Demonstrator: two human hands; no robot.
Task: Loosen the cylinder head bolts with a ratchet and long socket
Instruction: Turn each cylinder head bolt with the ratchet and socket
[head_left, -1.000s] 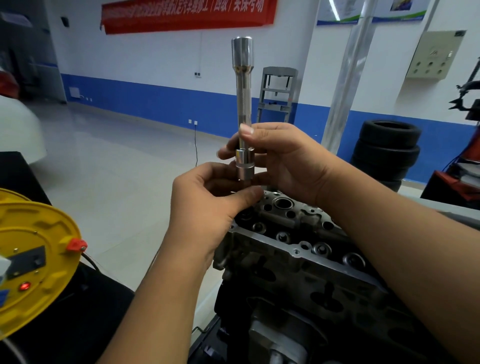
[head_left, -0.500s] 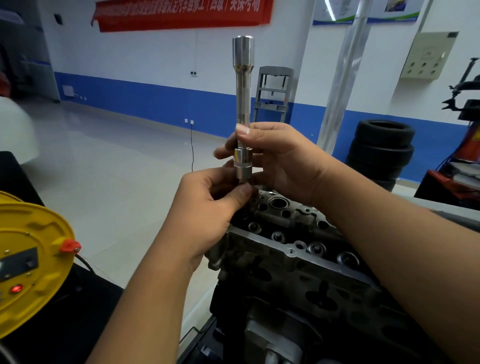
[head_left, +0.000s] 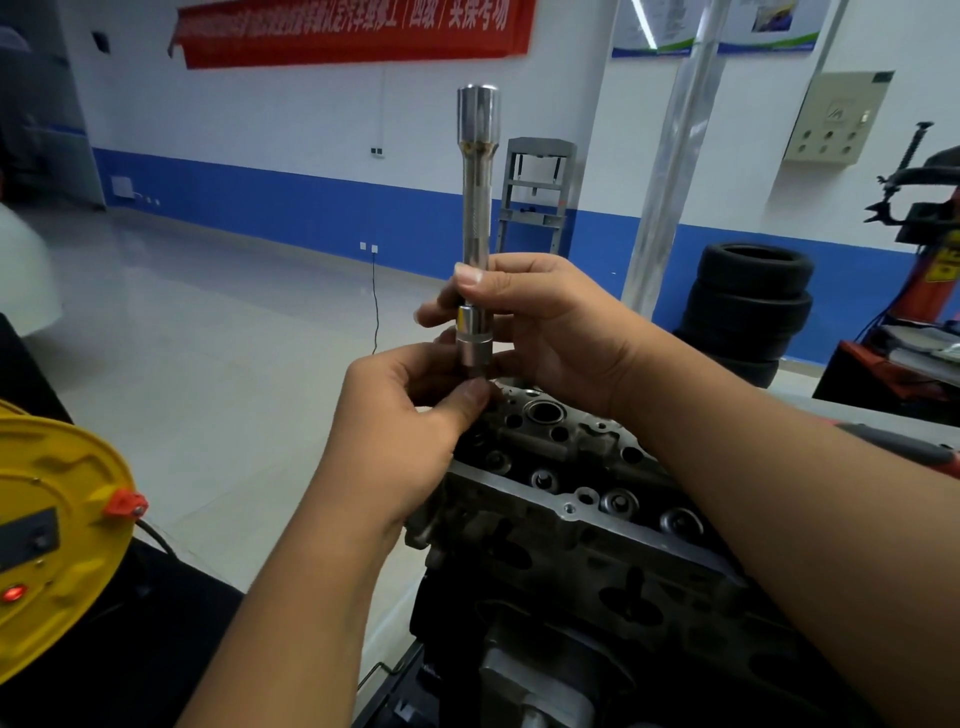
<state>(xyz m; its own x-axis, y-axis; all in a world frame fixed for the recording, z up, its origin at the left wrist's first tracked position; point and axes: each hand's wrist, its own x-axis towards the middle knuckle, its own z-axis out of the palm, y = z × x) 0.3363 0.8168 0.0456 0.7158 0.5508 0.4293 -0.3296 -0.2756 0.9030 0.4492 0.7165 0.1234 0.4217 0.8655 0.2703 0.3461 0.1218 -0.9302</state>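
Two hands meet over the far end of the cylinder head, and both are on the long socket. Your right hand wraps the lower shaft, thumb pressed across the front just above the wider collar, fingers curled behind it. Your left hand comes up from below, thumb and fingertips pinching at the bottom tip of the tool, right under the collar; what exactly sits between those fingertips is hidden by the thumb. You hold the socket upright, its wide hex end at the top and clear of everything, its lower end just above the head's far-left corner and not touching the metal so far as can be seen.

Beneath your wrists the head lies with its round bores and a row of valve-spring tops along the near edge. At the left edge sits a yellow cable reel with an orange knob and a lit red lamp. Across the floor, a stack of tyres stands against the blue-banded wall, a grey metal frame stands behind the socket, and a red banner hangs above.
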